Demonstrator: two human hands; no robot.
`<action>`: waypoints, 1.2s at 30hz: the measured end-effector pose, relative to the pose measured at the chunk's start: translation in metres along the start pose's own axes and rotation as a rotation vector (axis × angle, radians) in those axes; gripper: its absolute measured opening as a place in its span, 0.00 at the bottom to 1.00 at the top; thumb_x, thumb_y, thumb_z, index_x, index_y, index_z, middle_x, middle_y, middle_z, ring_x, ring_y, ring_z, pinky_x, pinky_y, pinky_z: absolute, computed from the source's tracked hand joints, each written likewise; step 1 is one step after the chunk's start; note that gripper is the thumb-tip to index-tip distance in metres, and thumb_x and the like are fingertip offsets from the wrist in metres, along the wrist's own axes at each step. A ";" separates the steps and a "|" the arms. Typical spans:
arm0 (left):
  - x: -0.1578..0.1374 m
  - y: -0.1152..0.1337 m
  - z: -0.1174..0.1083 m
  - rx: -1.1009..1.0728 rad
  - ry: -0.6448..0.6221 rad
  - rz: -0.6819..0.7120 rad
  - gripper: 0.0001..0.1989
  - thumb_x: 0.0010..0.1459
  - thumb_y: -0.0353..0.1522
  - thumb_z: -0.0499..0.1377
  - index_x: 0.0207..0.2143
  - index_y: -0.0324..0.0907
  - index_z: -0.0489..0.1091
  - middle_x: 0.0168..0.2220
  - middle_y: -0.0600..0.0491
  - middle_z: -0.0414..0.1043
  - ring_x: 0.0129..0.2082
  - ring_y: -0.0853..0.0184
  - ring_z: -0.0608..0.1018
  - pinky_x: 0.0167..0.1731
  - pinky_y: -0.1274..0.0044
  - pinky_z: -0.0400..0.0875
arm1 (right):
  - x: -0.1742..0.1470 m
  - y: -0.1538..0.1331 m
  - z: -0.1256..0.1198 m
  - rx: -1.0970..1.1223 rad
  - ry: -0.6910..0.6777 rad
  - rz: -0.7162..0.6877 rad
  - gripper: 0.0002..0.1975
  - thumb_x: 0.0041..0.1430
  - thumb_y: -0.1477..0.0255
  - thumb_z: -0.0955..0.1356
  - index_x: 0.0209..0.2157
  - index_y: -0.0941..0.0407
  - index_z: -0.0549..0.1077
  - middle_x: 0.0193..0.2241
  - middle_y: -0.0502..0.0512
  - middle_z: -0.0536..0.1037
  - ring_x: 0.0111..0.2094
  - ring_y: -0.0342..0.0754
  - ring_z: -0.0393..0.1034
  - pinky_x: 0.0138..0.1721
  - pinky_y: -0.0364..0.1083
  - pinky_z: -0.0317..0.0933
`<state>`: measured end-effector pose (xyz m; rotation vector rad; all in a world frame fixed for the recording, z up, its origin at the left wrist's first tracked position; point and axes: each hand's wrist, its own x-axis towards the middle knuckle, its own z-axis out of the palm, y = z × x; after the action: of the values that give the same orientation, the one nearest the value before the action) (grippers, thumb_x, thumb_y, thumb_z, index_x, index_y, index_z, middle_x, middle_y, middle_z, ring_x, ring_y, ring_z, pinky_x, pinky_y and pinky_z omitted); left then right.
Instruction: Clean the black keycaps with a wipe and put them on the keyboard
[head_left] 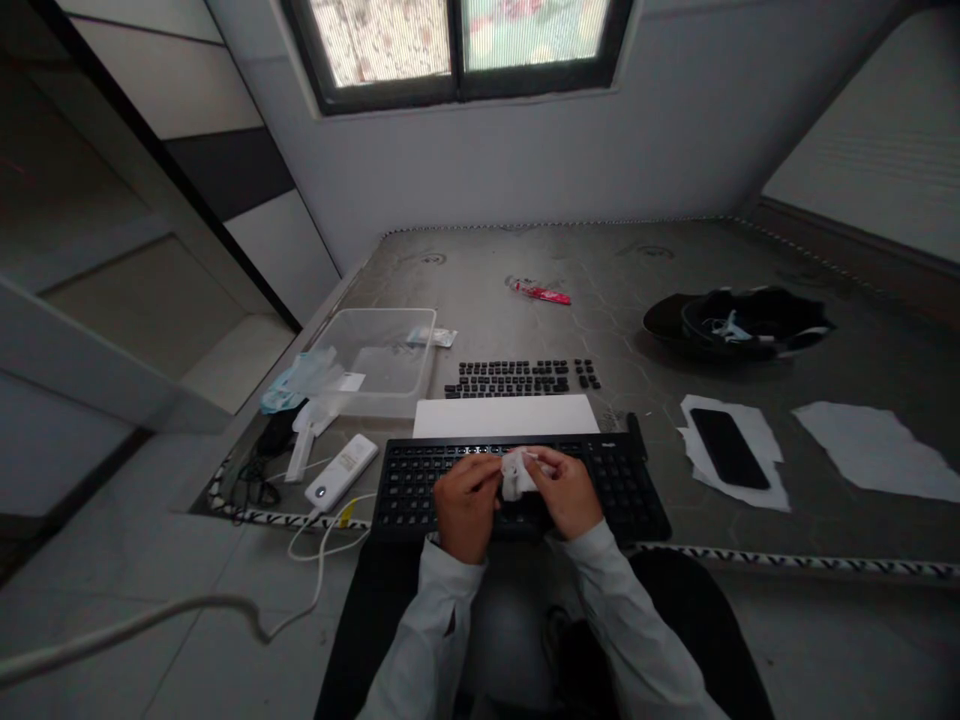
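Observation:
Above the middle of a black keyboard [622, 497], my left hand [466, 505] and my right hand [568, 492] meet at a crumpled white tissue [516, 474]. Fingers of both hands are closed in a pinch on it, the left at its left edge and the right at its right side. Whether something small is folded inside, I cannot tell. The keyboard lies along the near edge, partly hidden under my hands. Behind it is a flat white sheet [510, 414], and beyond that several loose black keycaps [514, 380] are laid out in rows.
A clear plastic bin [375, 400] stands left, beside plastic wrapping [300, 378]. A white power strip [342, 474] and cables lie at the near left. To the right are a black phone [729, 448] on paper, another paper [877, 448] and a black cap [739, 325]. A red packet [544, 293] lies farther back.

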<state>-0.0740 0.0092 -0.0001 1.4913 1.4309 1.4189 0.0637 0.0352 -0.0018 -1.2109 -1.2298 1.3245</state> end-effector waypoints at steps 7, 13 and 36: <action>0.004 0.002 -0.003 0.040 0.005 -0.010 0.06 0.52 0.29 0.58 0.30 0.42 0.76 0.32 0.52 0.74 0.30 0.69 0.75 0.23 0.82 0.68 | 0.000 0.001 -0.001 0.112 -0.100 0.057 0.19 0.43 0.60 0.72 0.35 0.60 0.76 0.32 0.58 0.79 0.33 0.50 0.74 0.36 0.46 0.67; 0.003 0.006 0.005 -0.137 -0.009 -0.219 0.09 0.53 0.30 0.55 0.36 0.40 0.72 0.28 0.54 0.73 0.20 0.73 0.71 0.15 0.84 0.63 | 0.001 0.000 -0.003 0.155 -0.060 0.063 0.21 0.44 0.58 0.71 0.35 0.60 0.76 0.30 0.58 0.79 0.32 0.51 0.74 0.35 0.47 0.67; 0.005 0.017 -0.002 0.084 -0.041 -0.026 0.11 0.52 0.36 0.59 0.37 0.43 0.74 0.34 0.52 0.74 0.18 0.75 0.66 0.19 0.81 0.61 | -0.001 -0.003 -0.002 0.061 0.022 0.043 0.19 0.44 0.59 0.71 0.34 0.59 0.75 0.29 0.57 0.79 0.30 0.50 0.73 0.31 0.45 0.66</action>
<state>-0.0723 0.0095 0.0171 1.5395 1.4956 1.3196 0.0654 0.0345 0.0008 -1.2112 -1.1461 1.3669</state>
